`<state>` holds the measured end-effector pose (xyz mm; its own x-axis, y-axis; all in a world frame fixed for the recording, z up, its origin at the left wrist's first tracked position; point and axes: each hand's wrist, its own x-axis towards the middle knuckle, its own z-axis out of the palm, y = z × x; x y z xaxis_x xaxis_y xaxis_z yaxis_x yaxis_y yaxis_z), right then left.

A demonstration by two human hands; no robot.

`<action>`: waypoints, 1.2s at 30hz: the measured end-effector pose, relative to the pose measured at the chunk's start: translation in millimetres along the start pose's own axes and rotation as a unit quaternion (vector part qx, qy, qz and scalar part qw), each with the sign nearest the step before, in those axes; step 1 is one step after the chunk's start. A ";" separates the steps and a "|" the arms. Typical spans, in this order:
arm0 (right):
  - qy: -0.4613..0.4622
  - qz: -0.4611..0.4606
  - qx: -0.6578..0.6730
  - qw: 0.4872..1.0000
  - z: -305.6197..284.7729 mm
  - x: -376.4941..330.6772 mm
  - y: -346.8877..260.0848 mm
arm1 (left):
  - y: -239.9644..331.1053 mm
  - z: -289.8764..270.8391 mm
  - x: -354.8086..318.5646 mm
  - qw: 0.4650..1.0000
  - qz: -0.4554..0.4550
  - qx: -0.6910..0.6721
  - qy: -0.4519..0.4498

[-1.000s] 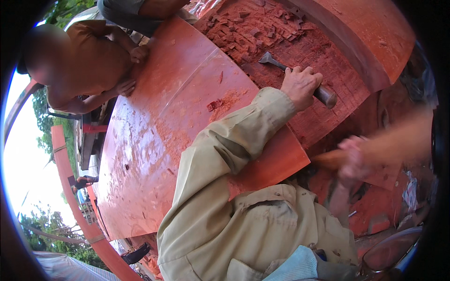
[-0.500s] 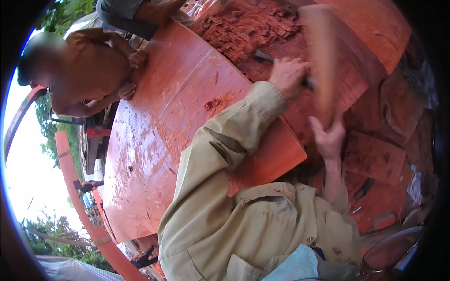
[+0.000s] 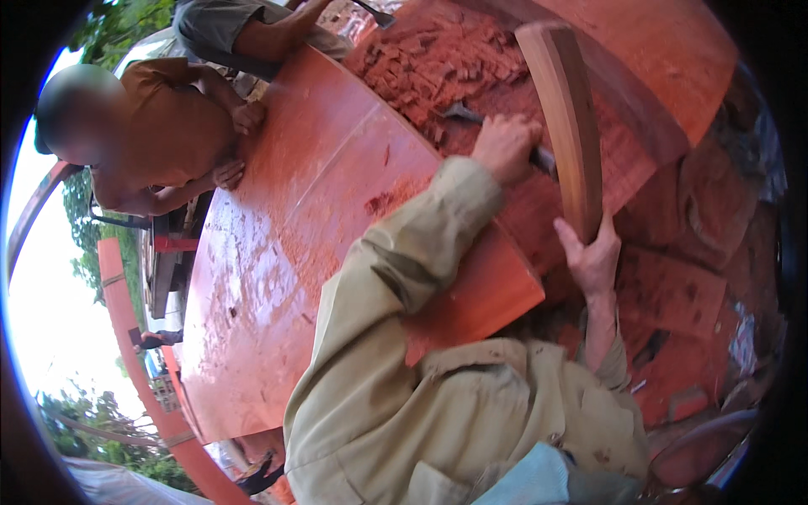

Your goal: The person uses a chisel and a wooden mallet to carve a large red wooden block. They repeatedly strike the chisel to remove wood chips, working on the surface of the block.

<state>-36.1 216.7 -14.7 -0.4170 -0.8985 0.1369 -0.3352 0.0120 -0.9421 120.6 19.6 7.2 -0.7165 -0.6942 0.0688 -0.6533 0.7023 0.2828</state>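
Observation:
My left hand (image 3: 507, 150) is closed round a chisel (image 3: 461, 112). The metal blade points toward the wood chips, and the handle's butt pokes out on the right side of my fist. In my right hand (image 3: 592, 257) is a thick, slightly curved wooden mallet (image 3: 562, 118), gripped at its narrow lower end. The mallet stands just right of the chisel's butt; I cannot tell whether they touch. Under the chisel lies a reddish wooden slab (image 3: 627, 168), its hollowed surface covered with loose wood chips (image 3: 438, 63).
A large smooth reddish wood panel (image 3: 261, 278) spreads to the left. Beyond it a person in a brown shirt (image 3: 172, 118) rests both hands at its edge. Another person's arm (image 3: 278, 34) holds a flat-bladed tool (image 3: 374, 13). A long curved timber (image 3: 139, 362) runs along the left.
The mallet, blurred before, is now sharp, and its upper end has moved left. My left hand and the chisel have shifted slightly. The other person's bladed tool has come into view.

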 end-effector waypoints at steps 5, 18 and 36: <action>0.040 0.048 0.116 0.991 -33.3 -24.7 13.2 | -13.8 -52.3 17.1 0.978 -0.055 -0.199 0.042; 0.161 0.162 0.203 0.952 -86.0 -84.9 34.5 | 66.5 18.1 22.0 0.999 0.023 0.026 -0.024; 0.051 0.057 0.026 0.997 -24.6 -0.3 9.1 | 34.8 -1.4 51.5 0.997 0.015 -0.069 -0.007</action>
<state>-59.9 227.8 -15.8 -0.5347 -0.8431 0.0570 -0.2374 0.0851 -0.9677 61.3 8.0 21.9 -0.7387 -0.6708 0.0667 -0.5926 0.6934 0.4100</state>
